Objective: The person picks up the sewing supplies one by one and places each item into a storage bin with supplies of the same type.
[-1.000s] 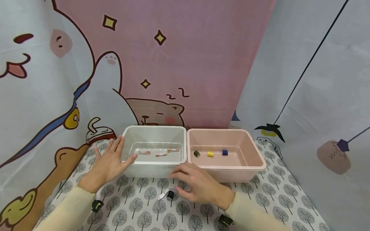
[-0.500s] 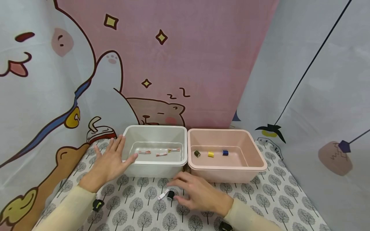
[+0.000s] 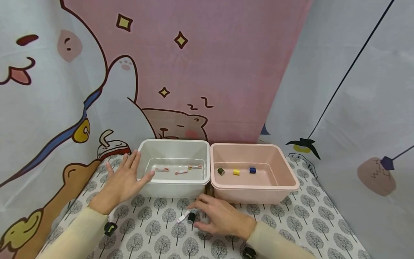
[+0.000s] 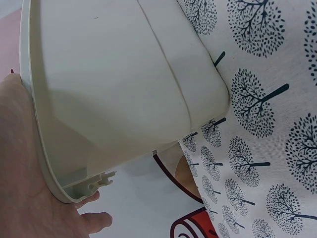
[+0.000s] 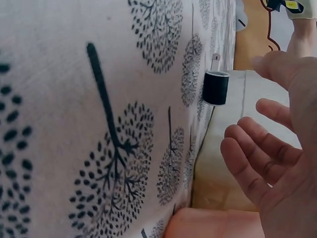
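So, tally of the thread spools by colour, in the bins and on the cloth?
Dark green spool: 1, in the pink bin
Yellow spool: 1, in the pink bin
Blue spool: 1, in the pink bin
Black spool: 1, on the tree-print cloth
Total: 4 spools

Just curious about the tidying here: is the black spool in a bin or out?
Out. The black spool rests on the tree-print cloth, in front of the white bin, near the right hand.
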The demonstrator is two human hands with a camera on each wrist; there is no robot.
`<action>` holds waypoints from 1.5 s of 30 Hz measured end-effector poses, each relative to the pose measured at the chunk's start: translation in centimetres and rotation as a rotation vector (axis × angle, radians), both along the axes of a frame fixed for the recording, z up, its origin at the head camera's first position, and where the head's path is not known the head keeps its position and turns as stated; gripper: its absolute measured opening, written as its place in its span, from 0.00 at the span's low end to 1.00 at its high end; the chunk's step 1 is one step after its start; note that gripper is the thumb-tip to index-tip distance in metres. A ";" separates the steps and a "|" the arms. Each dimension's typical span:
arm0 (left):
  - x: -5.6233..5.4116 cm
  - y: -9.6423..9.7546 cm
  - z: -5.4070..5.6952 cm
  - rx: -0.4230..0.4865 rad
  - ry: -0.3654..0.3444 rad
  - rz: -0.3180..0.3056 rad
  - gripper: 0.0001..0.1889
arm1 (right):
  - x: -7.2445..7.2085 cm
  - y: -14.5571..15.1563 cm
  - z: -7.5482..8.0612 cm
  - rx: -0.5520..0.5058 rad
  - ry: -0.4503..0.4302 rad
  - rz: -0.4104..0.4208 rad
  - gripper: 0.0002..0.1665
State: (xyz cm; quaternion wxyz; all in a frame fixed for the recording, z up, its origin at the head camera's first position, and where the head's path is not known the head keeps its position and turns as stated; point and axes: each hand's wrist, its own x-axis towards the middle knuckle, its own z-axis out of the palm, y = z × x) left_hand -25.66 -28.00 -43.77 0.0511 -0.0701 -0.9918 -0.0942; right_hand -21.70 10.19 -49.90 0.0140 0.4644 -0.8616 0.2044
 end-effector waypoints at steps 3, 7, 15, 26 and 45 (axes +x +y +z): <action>0.0 0.0 0.0 0.003 -0.005 0.001 0.61 | -0.3 -0.2 -0.4 0.000 -0.038 -0.010 0.34; 0.0 0.0 0.0 0.006 -0.008 0.003 0.62 | -0.6 -0.5 -0.9 0.017 -0.059 -0.036 0.35; 0.0 0.0 0.1 0.005 -0.010 0.003 0.62 | -0.9 -1.1 -1.3 0.031 -0.090 -0.067 0.32; 0.0 0.0 0.1 0.011 -0.012 0.007 0.62 | -0.8 -2.1 -1.6 0.026 -0.163 -0.094 0.27; 0.1 0.1 0.1 0.009 -0.003 0.005 0.61 | -1.0 -2.3 -2.1 -0.018 -0.149 -0.056 0.15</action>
